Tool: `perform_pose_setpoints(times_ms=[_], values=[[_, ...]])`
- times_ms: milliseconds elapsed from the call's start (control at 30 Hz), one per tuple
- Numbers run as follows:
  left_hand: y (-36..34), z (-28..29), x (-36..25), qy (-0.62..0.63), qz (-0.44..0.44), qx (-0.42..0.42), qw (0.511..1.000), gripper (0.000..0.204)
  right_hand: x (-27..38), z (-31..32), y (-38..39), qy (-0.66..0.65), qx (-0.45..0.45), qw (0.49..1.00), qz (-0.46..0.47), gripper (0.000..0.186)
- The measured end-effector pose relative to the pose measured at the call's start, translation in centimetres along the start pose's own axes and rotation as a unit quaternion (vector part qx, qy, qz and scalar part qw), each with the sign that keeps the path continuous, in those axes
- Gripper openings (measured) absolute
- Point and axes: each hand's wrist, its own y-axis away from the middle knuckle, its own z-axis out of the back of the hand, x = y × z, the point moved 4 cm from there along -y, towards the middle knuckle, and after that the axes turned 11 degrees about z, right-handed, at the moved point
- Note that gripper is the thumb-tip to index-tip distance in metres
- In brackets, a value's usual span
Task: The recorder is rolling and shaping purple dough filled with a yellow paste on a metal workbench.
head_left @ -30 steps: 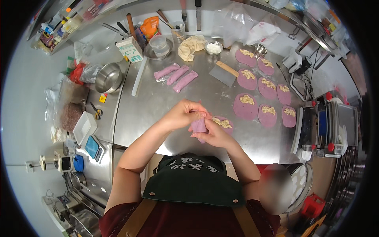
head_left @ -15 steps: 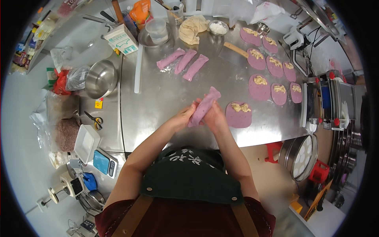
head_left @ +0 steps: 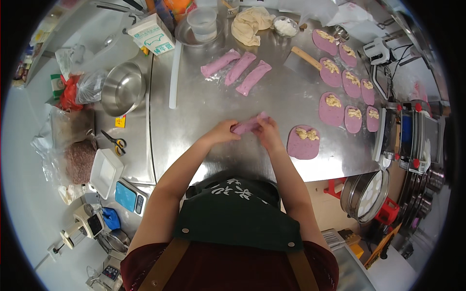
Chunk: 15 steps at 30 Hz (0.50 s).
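Observation:
My left hand [head_left: 224,132] grips one end of a pink dough roll [head_left: 246,125] over the steel worktop [head_left: 199,121]; my right hand [head_left: 269,135] grips its other end. To the right of my hand a flat pink dough piece [head_left: 303,148] carries pale yellow filling on its upper half. Further right, several similar topped pieces [head_left: 331,112] lie in rows. Behind my hands lie more pink rolls [head_left: 252,78] with flour around them. A wooden-handled metal scraper [head_left: 306,58] rests beside the topped pieces.
A white plastic strip [head_left: 174,80] lies at the left, beside a steel bowl [head_left: 123,88], scissors [head_left: 116,143], a tray [head_left: 104,174] and a scale [head_left: 131,196]. A carton [head_left: 150,34], cloth [head_left: 250,26] and flour bowl [head_left: 285,26] stand behind. A metal machine [head_left: 407,136] borders the right.
My hands opened out from wrapping the dough to hold a closed roll at both ends, which now lies more horizontally than half a second ago. The view has shifted slightly.

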Motion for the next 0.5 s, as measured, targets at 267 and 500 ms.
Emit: perform_pose_setpoints(times_ms=[267,500], values=[[1.8,2.6,4.1,0.230,-0.083,-0.169,0.955,0.041,1.7,5.5,-0.9,0.265,-0.031,0.961,0.073,0.033],[1.9,0.0,4.3,0.431,-0.029,-0.244,0.868,0.031,5.1,-1.8,0.8,0.622,0.115,0.628,0.454,0.038]])
